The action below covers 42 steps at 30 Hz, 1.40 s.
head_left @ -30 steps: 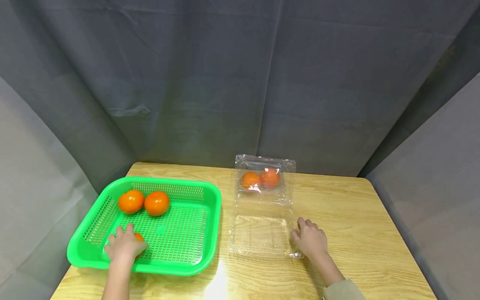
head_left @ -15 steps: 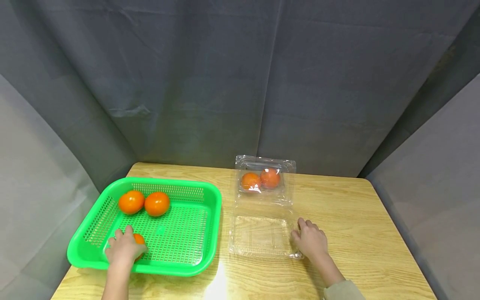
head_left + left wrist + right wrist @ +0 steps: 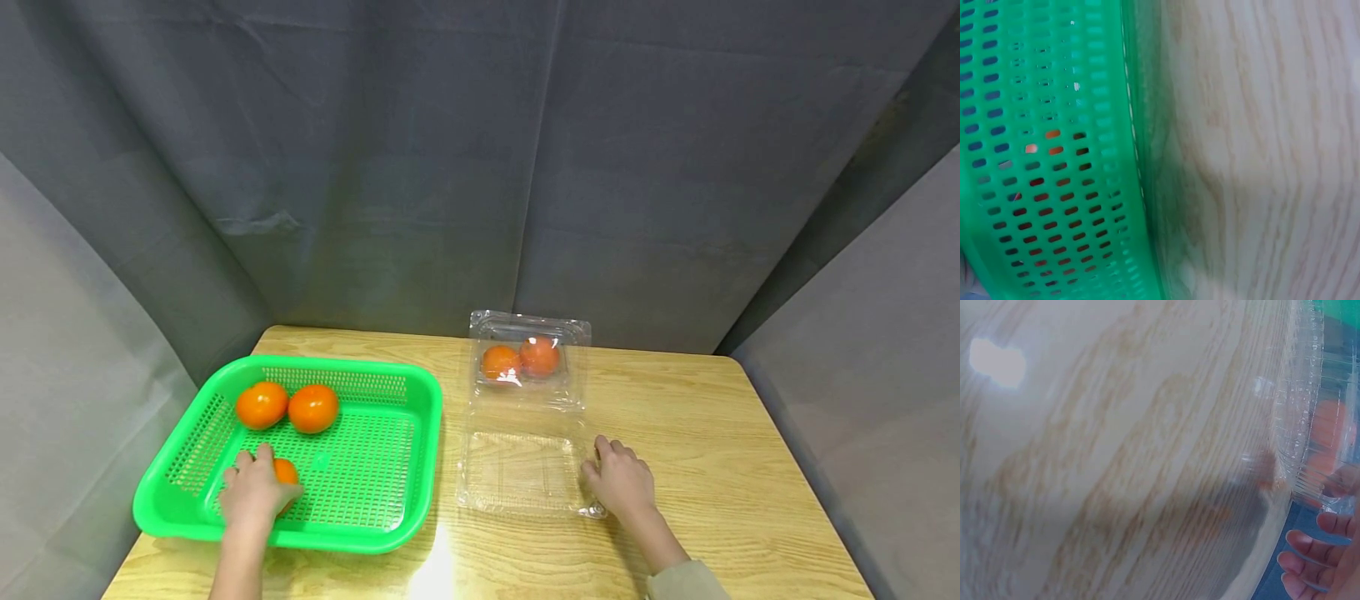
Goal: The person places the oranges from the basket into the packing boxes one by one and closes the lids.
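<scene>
In the head view my left hand (image 3: pixel 252 492) reaches into a green plastic basket (image 3: pixel 431 450), its thumb and fingers around an orange (image 3: pixel 285 472) near the basket's front wall. The hand covers part of that fruit. Two more oranges (image 3: pixel 313 408) lie side by side at the basket's back left. My right hand (image 3: pixel 622 482) rests at the right edge of a clear plastic clamshell box (image 3: pixel 521 475). In the right wrist view its fingers (image 3: pixel 1313 550) are spread and loosely bent, with the thumb against the clear plastic. The clamshell lies unfolded, two oranges (image 3: pixel 539 357) in its far half.
A light wooden table (image 3: pixel 720 467) carries everything, with dark grey cloth (image 3: pixel 420 167) hanging behind it and at the sides. In the left wrist view the perforated basket wall (image 3: pixel 1054 200) blocks most of the hand; patches of orange show through the holes.
My left hand has shifted slightly right and away from me, and the orange in it has moved the same way. The right hand and the clamshell stay put.
</scene>
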Tool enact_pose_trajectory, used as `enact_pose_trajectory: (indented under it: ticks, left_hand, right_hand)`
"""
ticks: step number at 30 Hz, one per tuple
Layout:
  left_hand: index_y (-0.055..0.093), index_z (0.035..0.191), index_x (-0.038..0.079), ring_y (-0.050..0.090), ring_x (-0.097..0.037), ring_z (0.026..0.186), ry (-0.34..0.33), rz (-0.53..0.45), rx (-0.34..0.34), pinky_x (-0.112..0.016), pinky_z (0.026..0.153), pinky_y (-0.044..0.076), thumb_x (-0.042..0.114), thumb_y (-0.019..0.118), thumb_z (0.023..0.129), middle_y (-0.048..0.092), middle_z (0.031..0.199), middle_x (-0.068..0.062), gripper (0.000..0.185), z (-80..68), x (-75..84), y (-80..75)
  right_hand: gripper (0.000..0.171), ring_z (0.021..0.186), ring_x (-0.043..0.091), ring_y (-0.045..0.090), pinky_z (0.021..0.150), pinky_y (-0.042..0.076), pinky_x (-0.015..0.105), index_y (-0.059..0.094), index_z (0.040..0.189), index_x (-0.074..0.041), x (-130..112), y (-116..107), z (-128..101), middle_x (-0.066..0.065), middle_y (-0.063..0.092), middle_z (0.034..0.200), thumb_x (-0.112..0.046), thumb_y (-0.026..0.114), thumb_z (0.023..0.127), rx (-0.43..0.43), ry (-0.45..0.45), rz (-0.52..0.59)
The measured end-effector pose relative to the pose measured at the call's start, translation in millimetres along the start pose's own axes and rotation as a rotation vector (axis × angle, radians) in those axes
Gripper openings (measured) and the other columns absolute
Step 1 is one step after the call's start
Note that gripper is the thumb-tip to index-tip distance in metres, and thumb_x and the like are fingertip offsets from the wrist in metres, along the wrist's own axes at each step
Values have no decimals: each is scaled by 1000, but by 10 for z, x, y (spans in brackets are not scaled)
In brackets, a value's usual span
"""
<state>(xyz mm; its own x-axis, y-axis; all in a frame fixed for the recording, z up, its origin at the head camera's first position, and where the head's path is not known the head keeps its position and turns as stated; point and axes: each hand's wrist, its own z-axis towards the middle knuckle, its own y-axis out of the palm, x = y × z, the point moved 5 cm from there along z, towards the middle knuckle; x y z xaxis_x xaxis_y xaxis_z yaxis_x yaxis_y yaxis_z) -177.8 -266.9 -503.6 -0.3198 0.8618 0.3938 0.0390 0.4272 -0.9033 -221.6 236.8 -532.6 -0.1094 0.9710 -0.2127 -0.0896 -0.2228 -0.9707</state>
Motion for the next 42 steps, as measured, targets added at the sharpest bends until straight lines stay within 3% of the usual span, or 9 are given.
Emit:
enact_pose_trajectory:
  ticks: [7, 15, 24, 33, 42]
  left_hand:
    - [32, 128, -8, 31, -57, 103, 28, -21, 56, -65, 73, 35, 25, 74, 68, 27, 122, -38, 80, 18, 136, -42]
    - [37, 125, -5, 37, -48, 92, 111, -57, 212, -56, 60, 40, 21, 75, 64, 36, 114, -32, 76, 7, 373, -113]
    - [44, 120, -4, 41, -46, 92, 213, -71, 331, -56, 65, 42, 20, 75, 62, 41, 112, -29, 71, -24, 690, -131]
    - [48, 119, 0, 41, -42, 97, 301, -123, 369, -54, 72, 42, 20, 77, 60, 43, 113, -24, 69, -70, 1056, -98]
    - [52, 114, 2, 44, -39, 97, 451, -145, 427, -48, 76, 44, 20, 79, 58, 47, 111, -20, 65, -181, 1473, -30]
  right_hand:
    - [23, 64, 21, 51, 51, 43, 35, 56, 94, -5, 6, 6, 3, 7, 56, 79, -25, 55, 83, 4, 3, 3]
    - [22, 65, 22, 51, 51, 43, 36, 56, 92, -6, 10, 6, 0, 7, 56, 79, -25, 57, 82, 15, 0, 8]
    - [20, 62, 19, 49, 50, 41, 33, 55, 91, -7, 14, 23, 8, 4, 54, 77, -26, 55, 83, 11, 4, 10]
    - [26, 69, 24, 54, 56, 45, 38, 57, 97, -6, 17, 21, 8, 7, 57, 84, -28, 54, 84, 6, 9, 7]
    - [26, 71, 24, 54, 57, 44, 38, 56, 96, -6, 29, 37, 7, 9, 58, 86, -29, 55, 84, 1, 10, -2]
